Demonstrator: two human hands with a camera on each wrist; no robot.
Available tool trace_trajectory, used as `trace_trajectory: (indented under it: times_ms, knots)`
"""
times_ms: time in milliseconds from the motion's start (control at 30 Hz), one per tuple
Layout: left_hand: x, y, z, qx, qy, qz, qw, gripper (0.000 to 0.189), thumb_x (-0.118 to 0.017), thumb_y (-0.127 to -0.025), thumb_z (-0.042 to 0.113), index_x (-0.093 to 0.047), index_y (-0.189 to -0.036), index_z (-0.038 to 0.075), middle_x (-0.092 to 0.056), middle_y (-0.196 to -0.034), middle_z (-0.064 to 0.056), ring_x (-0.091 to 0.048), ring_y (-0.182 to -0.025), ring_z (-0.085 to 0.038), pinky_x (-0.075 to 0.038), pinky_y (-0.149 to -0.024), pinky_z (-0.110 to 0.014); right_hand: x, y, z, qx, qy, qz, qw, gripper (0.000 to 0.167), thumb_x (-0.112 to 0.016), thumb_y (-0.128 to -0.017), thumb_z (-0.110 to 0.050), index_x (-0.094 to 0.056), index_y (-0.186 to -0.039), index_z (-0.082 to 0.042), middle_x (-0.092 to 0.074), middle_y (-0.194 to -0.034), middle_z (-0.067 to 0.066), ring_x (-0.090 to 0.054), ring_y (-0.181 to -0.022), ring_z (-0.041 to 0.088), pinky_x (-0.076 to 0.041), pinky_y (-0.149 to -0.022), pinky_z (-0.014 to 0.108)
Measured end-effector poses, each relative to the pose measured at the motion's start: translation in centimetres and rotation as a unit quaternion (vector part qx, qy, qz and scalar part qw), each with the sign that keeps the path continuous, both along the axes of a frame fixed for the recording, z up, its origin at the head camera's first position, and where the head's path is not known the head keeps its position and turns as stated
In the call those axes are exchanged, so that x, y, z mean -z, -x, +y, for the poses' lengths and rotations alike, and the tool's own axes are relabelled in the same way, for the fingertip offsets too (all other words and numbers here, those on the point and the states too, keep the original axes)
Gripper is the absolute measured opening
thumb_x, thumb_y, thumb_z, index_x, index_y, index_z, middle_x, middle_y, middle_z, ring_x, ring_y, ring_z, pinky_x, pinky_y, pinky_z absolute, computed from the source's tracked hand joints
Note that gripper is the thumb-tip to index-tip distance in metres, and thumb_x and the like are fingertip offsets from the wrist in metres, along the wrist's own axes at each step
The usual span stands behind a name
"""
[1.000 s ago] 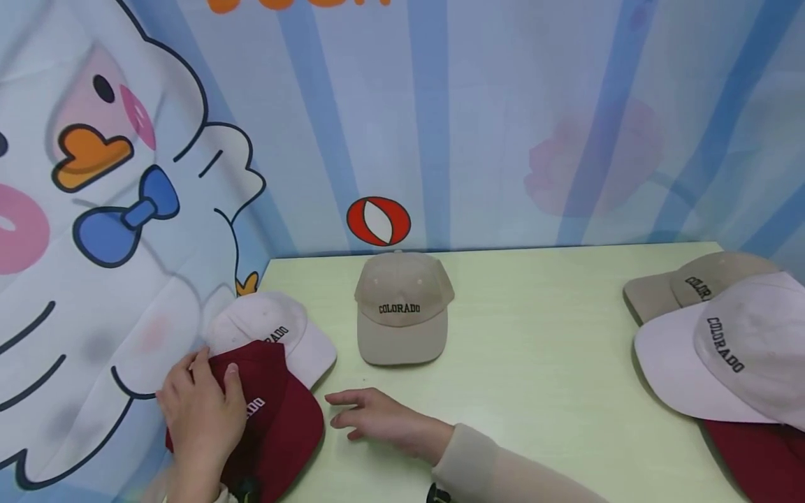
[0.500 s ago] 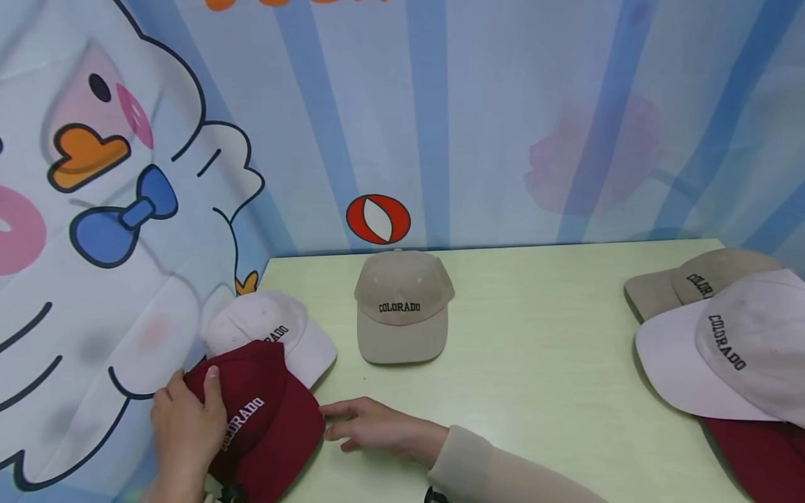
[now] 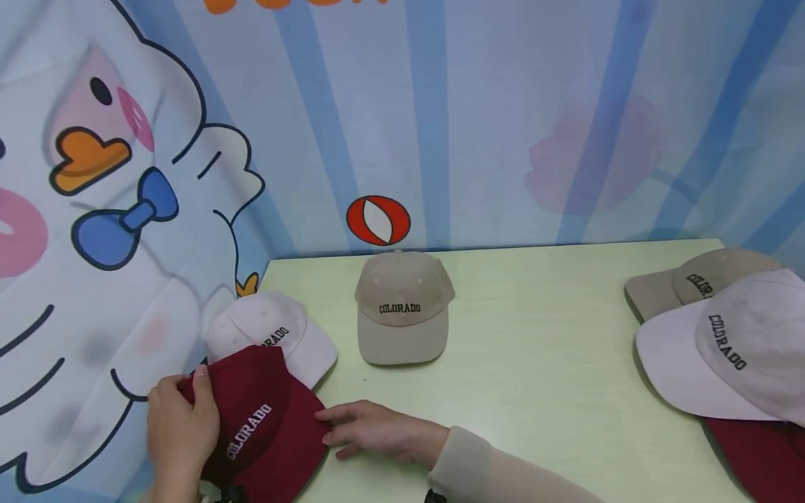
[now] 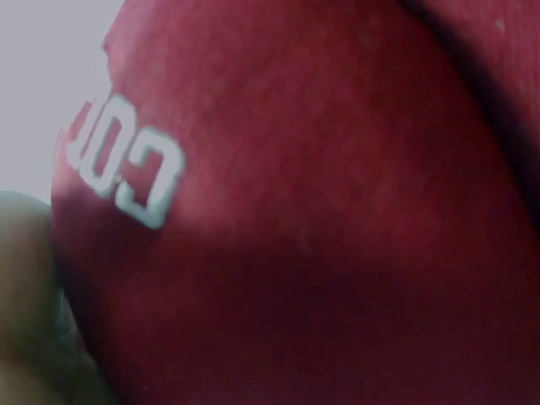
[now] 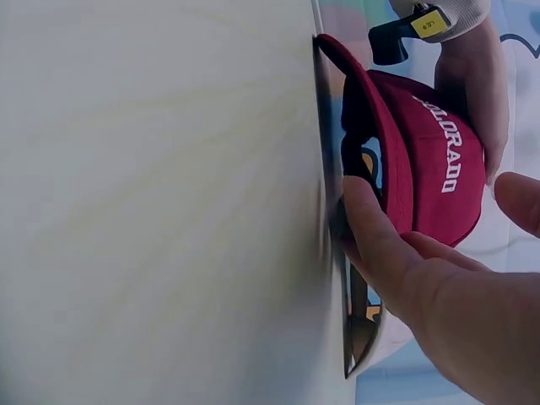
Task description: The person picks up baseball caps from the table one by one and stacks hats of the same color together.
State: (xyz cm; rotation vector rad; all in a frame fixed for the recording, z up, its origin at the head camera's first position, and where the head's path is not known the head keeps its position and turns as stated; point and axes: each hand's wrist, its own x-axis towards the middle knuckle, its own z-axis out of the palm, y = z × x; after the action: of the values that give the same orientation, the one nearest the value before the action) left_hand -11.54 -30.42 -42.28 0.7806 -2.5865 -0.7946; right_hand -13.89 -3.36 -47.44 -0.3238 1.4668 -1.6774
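A maroon baseball cap (image 3: 254, 426) with white COLORADO lettering lies at the front left, its brim toward the right. My left hand (image 3: 182, 423) grips the cap's back edge, thumb on top and the other fingers out of sight behind it. In the left wrist view the cap's crown (image 4: 321, 169) fills most of the picture. My right hand (image 3: 371, 432) has its fingertips right at the brim's edge, fingers fairly straight. Seen from the right wrist, the thumb (image 5: 519, 202) stands apart from the cap (image 5: 434, 160). A white cap (image 3: 264, 325) sits partly hidden behind the maroon one.
A beige cap (image 3: 402, 307) faces forward at the middle back of the pale green table (image 3: 534, 335). On the right, another beige cap (image 3: 654, 293), a white cap (image 3: 679, 363) and a maroon cap (image 3: 748, 454) overlap. A printed cloth backdrop (image 3: 490, 126) borders the table.
My left hand has shifted left along the maroon cap, uncovering its lettering. The right hand has come slightly left and now meets the brim. The other caps have stayed put.
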Motion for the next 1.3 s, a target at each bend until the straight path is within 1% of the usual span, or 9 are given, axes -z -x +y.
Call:
trace_trajectory:
  times_ms: [200, 400, 567, 767, 900, 1000, 1100, 1233, 1300]
  knots:
    - [-1.4, 0.0, 0.9, -0.004, -0.02, 0.022, 0.9996, 0.055, -0.031, -0.111, 0.039, -0.049, -0.132, -0.009, -0.056, -0.12, -0.034, -0.053, -0.106, -0.048, -0.042, -0.086, -0.06, -0.2, 0.4, 0.5, 0.011, 0.011, 0.013, 0.9998, 0.043, -0.059, -0.099, -0.003, -0.059, -0.143, -0.003, -0.061, -0.139, 0.013, -0.063, -0.115, 0.022, -0.055, -0.102, 0.047]
    - [-2.9, -0.2, 2.1, 0.008, -0.005, 0.063, 0.998, 0.045, -0.038, -0.111, 0.039, -0.057, -0.122, 0.0, -0.065, -0.108, -0.03, -0.058, -0.092, -0.043, -0.041, -0.068, -0.044, -0.4, 0.8, 1.2, 0.019, 0.008, 0.036, 0.9992, 0.038, -0.06, -0.099, -0.004, -0.063, -0.136, -0.005, -0.068, -0.118, 0.007, -0.063, -0.101, 0.015, -0.059, -0.094, 0.044]
    - [-4.2, 0.1, 3.3, 0.061, -0.004, 0.094, 0.9936, 0.039, -0.043, -0.111, 0.037, -0.061, -0.114, 0.003, -0.07, -0.096, -0.027, -0.062, -0.079, -0.034, -0.043, -0.058, -0.033, -0.6, 1.2, 1.9, 0.032, -0.009, 0.048, 0.9983, 0.034, -0.062, -0.098, -0.006, -0.061, -0.131, -0.006, -0.073, -0.113, 0.009, -0.07, -0.097, 0.02, -0.061, -0.086, 0.041]
    - [-5.8, 0.8, 5.2, 0.137, -0.054, 0.075, 0.9863, 0.041, -0.042, -0.111, 0.043, -0.058, -0.112, 0.005, -0.072, -0.094, -0.024, -0.062, -0.067, -0.019, -0.05, -0.052, -0.029, -0.8, 1.7, 3.2, 0.035, -0.019, 0.068, 0.9969, 0.03, -0.062, -0.097, -0.007, -0.056, -0.127, -0.007, -0.076, -0.107, 0.013, -0.074, -0.091, 0.021, -0.059, -0.079, 0.035]
    - [-6.5, 1.3, 6.5, 0.182, -0.037, 0.079, 0.9793, 0.036, -0.045, -0.11, 0.041, -0.057, -0.108, 0.008, -0.07, -0.082, -0.016, -0.06, -0.066, -0.015, -0.048, -0.055, -0.029, -1.1, 2.2, 4.5, 0.027, -0.039, 0.094, 0.9945, 0.027, -0.061, -0.097, -0.009, -0.057, -0.124, -0.007, -0.076, -0.109, 0.011, -0.074, -0.094, 0.02, -0.058, -0.08, 0.035]
    - [-6.9, 1.6, 7.5, 0.21, -0.023, 0.087, 0.9735, 0.033, -0.047, -0.11, 0.04, -0.058, -0.107, 0.009, -0.067, -0.075, -0.012, -0.058, -0.067, -0.016, -0.046, -0.056, -0.03, -1.6, 2.7, 5.6, 0.023, -0.061, 0.134, 0.9888, 0.028, -0.06, -0.098, -0.011, -0.058, -0.126, -0.006, -0.073, -0.115, 0.01, -0.072, -0.101, 0.022, -0.058, -0.08, 0.036]
    - [-7.2, 2.1, 8.6, 0.231, -0.022, 0.083, 0.9691, 0.033, -0.046, -0.11, 0.04, -0.058, -0.107, 0.01, -0.068, -0.077, -0.011, -0.059, -0.07, -0.018, -0.046, -0.059, -0.03, -2.2, 3.6, 6.8, 0.034, -0.086, 0.178, 0.9796, 0.03, -0.059, -0.102, -0.016, -0.059, -0.129, -0.004, -0.068, -0.125, 0.013, -0.068, -0.108, 0.026, -0.057, -0.082, 0.035]
    - [-7.2, 3.1, 10.1, 0.263, -0.035, 0.078, 0.961, 0.033, -0.046, -0.11, 0.04, -0.058, -0.107, 0.01, -0.07, -0.082, -0.012, -0.06, -0.073, -0.02, -0.048, -0.062, -0.032, -3.4, 4.6, 8.3, 0.081, -0.097, 0.209, 0.9696, 0.037, -0.056, -0.106, -0.021, -0.057, -0.137, -0.001, -0.06, -0.14, 0.018, -0.062, -0.121, 0.033, -0.057, -0.093, 0.041]
    - [-7.0, 3.6, 10.9, 0.28, -0.042, 0.082, 0.9555, 0.033, -0.046, -0.11, 0.039, -0.059, -0.106, 0.009, -0.069, -0.08, -0.012, -0.061, -0.071, -0.021, -0.049, -0.062, -0.032, -4.1, 5.0, 9.0, 0.108, -0.102, 0.224, 0.9633, 0.041, -0.055, -0.107, -0.025, -0.055, -0.142, -0.003, -0.058, -0.145, 0.016, -0.058, -0.129, 0.032, -0.053, -0.102, 0.045]
